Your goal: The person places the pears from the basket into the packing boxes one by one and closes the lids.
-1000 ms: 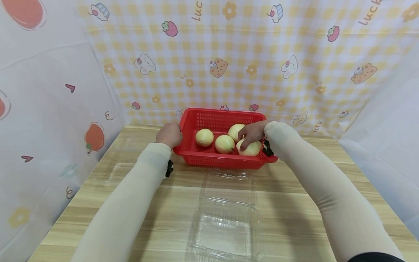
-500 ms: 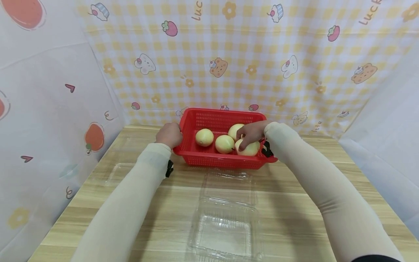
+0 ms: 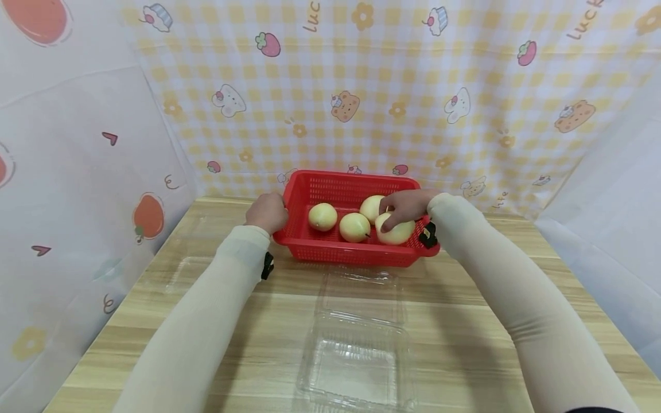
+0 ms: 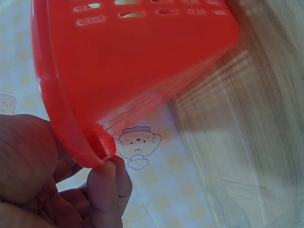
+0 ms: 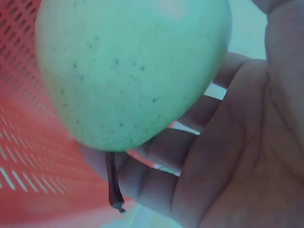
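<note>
A red plastic basket [image 3: 335, 250] with slotted walls stands toward the back of the table. My left hand [image 3: 267, 213] grips the rim at its left end; in the left wrist view the fingers and thumb pinch the basket's lip [image 4: 88, 149]. At the right end, my right hand [image 3: 408, 206] holds a pale yellow pear [image 3: 396, 230]. The right wrist view shows this pear [image 5: 128, 71] up close, speckled, stem pointing down, with fingers wrapped behind it. Other pears lie in the basket: one at left [image 3: 322, 217], one in the middle [image 3: 354, 228] and one behind [image 3: 372, 207], partly hidden.
In front of the basket lies an open clear plastic clamshell box [image 3: 356, 367], its lid [image 3: 361, 298] toward the basket. More clear plastic [image 3: 191, 272] sits at the table's left. Patterned cloth [image 3: 361, 115] hangs behind and along both sides of the wooden table [image 3: 454, 355].
My right hand shifts slightly right and up with the pear, after a small move left. The left hand stays on the rim.
</note>
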A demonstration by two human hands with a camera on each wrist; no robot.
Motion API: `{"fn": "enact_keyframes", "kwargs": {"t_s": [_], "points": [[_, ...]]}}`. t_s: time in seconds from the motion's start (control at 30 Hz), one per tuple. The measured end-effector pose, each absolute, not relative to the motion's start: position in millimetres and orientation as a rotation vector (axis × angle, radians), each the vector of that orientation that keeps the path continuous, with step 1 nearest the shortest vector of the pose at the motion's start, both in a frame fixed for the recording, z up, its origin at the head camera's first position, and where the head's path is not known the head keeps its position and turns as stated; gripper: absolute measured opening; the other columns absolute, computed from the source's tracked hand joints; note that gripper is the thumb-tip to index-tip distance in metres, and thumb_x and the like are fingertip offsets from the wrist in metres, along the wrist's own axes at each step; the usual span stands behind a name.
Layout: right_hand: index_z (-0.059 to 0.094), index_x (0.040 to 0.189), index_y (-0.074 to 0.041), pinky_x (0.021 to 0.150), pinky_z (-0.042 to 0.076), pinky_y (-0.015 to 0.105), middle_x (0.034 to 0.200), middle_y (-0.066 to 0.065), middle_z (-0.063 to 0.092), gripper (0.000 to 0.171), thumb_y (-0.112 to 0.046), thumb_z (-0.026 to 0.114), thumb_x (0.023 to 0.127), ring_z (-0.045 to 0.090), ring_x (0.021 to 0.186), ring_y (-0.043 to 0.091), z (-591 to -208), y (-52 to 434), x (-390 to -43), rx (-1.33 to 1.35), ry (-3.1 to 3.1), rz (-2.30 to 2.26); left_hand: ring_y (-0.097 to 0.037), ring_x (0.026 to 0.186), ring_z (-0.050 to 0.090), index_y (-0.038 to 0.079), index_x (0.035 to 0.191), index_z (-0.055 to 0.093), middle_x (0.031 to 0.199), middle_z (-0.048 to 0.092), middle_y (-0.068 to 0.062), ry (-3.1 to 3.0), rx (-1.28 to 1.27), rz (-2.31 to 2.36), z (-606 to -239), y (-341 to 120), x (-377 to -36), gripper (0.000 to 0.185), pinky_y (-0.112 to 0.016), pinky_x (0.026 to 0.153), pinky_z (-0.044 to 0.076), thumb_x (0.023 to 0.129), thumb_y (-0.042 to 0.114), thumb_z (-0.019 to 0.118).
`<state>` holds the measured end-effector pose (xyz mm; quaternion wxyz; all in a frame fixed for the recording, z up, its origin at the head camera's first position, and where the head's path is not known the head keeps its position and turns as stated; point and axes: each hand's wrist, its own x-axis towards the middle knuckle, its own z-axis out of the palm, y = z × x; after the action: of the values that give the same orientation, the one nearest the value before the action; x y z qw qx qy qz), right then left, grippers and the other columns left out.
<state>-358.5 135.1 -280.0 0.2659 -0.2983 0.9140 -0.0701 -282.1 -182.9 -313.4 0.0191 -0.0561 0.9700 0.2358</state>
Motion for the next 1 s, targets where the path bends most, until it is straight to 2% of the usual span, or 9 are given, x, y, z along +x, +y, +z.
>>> {"fn": "enact_keyframes", "kwargs": {"t_s": [0.33,0.57,0.8,1.0], "points": [[0.062,0.114,-0.013,0.075,0.045,0.035,0.107,0.005,0.058,0.041,-0.040,0.073,0.085,0.053,0.091,0.020,-277.5,146.0,-358.5,-0.809,2.491,-0.260,-0.025,0.073,0.061,0.002,0.095,0.064,0.088,0.064,-0.013,3.004,-0.179,0.751,-312.7,-183.1,-279.7,0.015,-0.035,0.063,0.050,0.097,0.009,0.050],[0.061,0.115,-0.013,0.079,0.045,0.037,0.109,0.005,0.059,0.041,-0.039,0.073,0.085,0.053,0.095,0.022,-276.2,149.4,-354.8,-0.838,2.507,-0.299,-0.025,0.073,0.062,0.002,0.096,0.064,0.088,0.064,-0.013,2.996,-0.183,0.765,-312.9,-182.7,-279.8,0.015,-0.035,0.063,0.051,0.097,0.009,0.050],[0.062,0.110,-0.014,0.079,0.044,0.037,0.104,0.004,0.059,0.034,-0.035,0.074,0.085,0.054,0.091,0.022,-274.6,154.5,-351.3,-0.879,2.532,-0.352,-0.024,0.072,0.061,0.003,0.094,0.064,0.087,0.063,-0.013,3.005,-0.175,0.758,-313.9,-183.1,-280.8,0.016,-0.034,0.062,0.050,0.097,0.008,0.050],[0.061,0.113,-0.013,0.078,0.045,0.038,0.105,0.006,0.059,0.038,-0.034,0.075,0.085,0.055,0.089,0.023,-271.7,160.4,-346.3,-0.856,2.553,-0.427,-0.024,0.072,0.062,0.003,0.092,0.064,0.086,0.063,-0.013,3.007,-0.176,0.754,-314.2,-182.3,-281.7,0.015,-0.035,0.062,0.050,0.096,0.007,0.049]]}}
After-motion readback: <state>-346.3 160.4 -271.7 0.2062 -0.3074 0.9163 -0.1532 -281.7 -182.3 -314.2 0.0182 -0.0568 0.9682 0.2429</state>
